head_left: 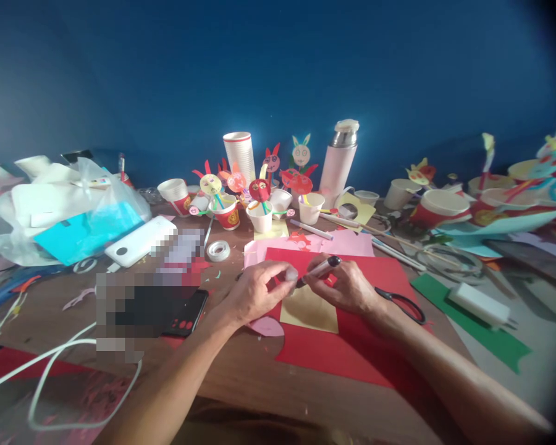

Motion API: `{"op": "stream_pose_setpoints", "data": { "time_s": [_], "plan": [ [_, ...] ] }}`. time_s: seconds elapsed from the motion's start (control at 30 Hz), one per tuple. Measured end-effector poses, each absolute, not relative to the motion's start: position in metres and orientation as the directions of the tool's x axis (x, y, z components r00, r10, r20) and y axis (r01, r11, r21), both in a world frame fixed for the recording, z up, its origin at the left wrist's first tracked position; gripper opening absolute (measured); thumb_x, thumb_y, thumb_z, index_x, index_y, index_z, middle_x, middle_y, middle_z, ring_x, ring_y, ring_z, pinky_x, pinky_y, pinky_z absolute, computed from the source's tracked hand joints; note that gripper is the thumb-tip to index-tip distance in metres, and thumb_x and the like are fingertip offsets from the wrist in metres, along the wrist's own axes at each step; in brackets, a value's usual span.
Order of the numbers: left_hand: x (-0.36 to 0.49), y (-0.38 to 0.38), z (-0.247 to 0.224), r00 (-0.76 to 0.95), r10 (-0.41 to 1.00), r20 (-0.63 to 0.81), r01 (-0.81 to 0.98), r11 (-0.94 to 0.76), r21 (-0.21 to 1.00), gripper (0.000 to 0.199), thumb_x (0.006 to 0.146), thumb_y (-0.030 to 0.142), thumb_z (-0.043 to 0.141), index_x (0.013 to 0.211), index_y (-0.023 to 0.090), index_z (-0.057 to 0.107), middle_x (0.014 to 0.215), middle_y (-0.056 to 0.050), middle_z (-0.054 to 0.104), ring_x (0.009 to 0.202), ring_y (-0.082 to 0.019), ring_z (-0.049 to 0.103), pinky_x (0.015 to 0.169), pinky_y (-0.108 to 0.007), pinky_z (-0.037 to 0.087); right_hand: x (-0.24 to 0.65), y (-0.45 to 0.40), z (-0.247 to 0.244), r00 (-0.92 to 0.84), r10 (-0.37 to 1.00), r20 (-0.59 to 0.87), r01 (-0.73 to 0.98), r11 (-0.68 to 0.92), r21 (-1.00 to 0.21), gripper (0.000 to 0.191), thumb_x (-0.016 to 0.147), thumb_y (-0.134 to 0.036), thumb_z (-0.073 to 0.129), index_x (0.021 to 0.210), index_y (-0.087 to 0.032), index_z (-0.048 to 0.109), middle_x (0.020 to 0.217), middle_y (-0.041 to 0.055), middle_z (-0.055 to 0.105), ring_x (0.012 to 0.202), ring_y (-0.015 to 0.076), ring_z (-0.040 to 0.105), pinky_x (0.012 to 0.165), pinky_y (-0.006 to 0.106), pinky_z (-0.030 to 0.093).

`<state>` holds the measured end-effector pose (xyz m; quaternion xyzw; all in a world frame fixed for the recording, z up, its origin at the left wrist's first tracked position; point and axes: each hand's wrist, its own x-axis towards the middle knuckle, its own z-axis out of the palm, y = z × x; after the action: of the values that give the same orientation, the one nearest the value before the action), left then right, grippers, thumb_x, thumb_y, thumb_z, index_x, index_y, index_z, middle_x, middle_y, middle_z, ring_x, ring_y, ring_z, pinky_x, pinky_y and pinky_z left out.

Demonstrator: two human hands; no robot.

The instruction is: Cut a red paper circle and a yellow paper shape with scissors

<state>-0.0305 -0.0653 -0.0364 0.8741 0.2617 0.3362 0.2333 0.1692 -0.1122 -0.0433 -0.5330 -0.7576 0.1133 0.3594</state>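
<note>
My right hand is closed around a marker with a pale barrel and a dark end. The marker slants down to the left, its dark tip close to my left fingertips. Between thumb and fingers, my left hand pinches a small pale round piece, partly covered by the fingers. Both hands are above a yellow paper square, which lies on a large red paper sheet. Black-handled scissors lie right of my right hand, their blades hidden. A pink paper scrap is below my left hand.
Paper cups with animal-face figures stand at the back, beside a pink thermos and a cup stack. A phone, white power bank and cable lie left. Green paper and a charger lie right.
</note>
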Motion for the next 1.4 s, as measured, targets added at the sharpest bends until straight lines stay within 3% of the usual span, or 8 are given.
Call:
{"op": "stream_pose_setpoints", "data": {
  "time_s": [0.53,0.9,1.4],
  "plan": [
    [-0.030,-0.065,-0.034,0.658,0.595,0.462,0.268,-0.758,0.594,0.008,0.084,0.020,0.057,0.088,0.015,0.061,0.081,-0.003,0.068,0.073,-0.012,0.062,0.072,-0.024,0.049,0.173,-0.115,-0.050,-0.337,0.775,0.534,0.734,0.571,-0.366,0.007,0.079,-0.020,0.054,0.074,-0.018,0.058,0.073,0.0040,0.070,0.055,0.0122,0.063,0.047,0.020,0.041],
    [-0.030,-0.065,-0.033,0.678,0.580,0.451,0.256,-0.763,0.594,0.013,0.086,0.025,0.053,0.090,0.016,0.062,0.087,-0.005,0.068,0.081,-0.013,0.062,0.076,-0.025,0.048,0.169,-0.120,-0.046,-0.415,0.707,0.572,0.758,0.617,-0.212,0.007,0.079,-0.023,0.059,0.078,-0.017,0.061,0.057,0.0004,0.063,0.045,0.0117,0.055,0.045,0.022,0.036],
    [-0.031,-0.064,-0.033,0.690,0.613,0.384,0.271,-0.711,0.649,0.020,0.088,0.031,0.050,0.091,0.015,0.062,0.087,-0.004,0.068,0.078,-0.013,0.061,0.073,-0.022,0.045,0.156,-0.125,-0.043,-0.482,0.630,0.609,0.711,0.687,-0.150,0.007,0.081,-0.022,0.059,0.077,-0.016,0.060,0.052,-0.0002,0.060,0.044,0.0121,0.054,0.044,0.024,0.034]
  ]
}}
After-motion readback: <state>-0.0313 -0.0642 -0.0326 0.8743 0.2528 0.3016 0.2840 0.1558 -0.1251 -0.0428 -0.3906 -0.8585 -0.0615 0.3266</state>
